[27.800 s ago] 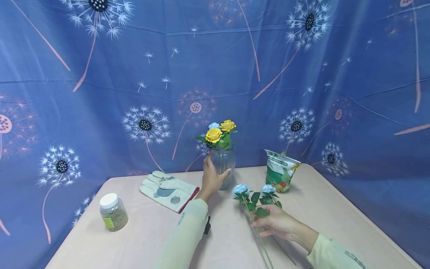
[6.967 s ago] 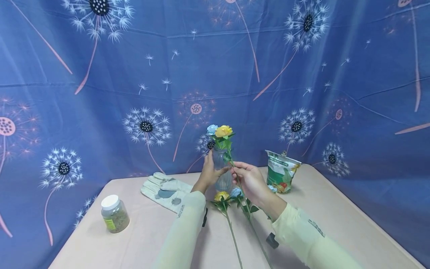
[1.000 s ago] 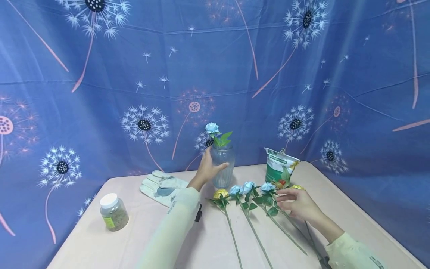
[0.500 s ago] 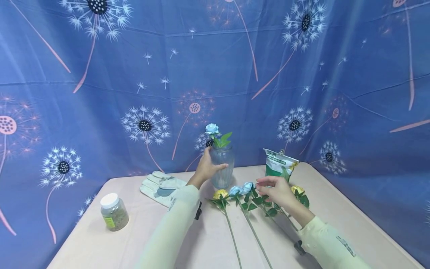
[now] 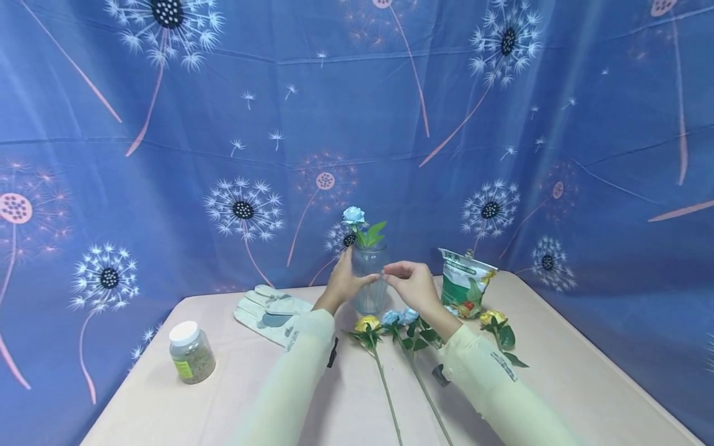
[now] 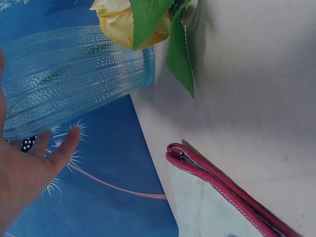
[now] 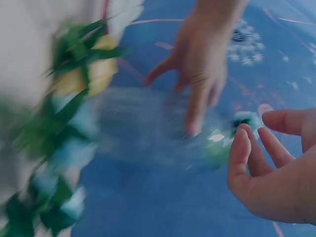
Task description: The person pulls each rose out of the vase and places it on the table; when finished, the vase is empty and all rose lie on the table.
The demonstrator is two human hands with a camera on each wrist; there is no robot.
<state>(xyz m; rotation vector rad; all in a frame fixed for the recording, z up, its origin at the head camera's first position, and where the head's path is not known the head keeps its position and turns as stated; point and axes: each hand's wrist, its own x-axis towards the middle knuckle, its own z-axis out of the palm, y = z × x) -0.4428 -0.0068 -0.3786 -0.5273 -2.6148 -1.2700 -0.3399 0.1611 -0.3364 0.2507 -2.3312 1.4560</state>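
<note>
In the head view, my left hand (image 5: 344, 282) grips the side of a clear ribbed glass vase (image 5: 369, 291) standing at the table's back. One blue rose (image 5: 354, 215) and some green leaves (image 5: 372, 234) rise from its mouth. My right hand (image 5: 417, 286) is at the vase's right side, fingers bent loosely, holding nothing; the right wrist view shows a gap between thumb and fingers. In front of the vase lie a yellow rose (image 5: 368, 323) and blue roses (image 5: 392, 318). Another yellow rose (image 5: 493, 318) lies farther right. My right forearm partly covers the roses.
A pale work glove (image 5: 268, 313) with red trim lies left of the vase. A white-lidded jar (image 5: 191, 353) stands at the left. To the right is a clipped green-and-white bag (image 5: 464, 282). A blue dandelion-print cloth (image 5: 357, 111) hangs behind the table.
Yellow roses once in the vase now lie on the table. Over the last second my right hand has moved left from the right-hand roses to the vase. My left hand stays on it.
</note>
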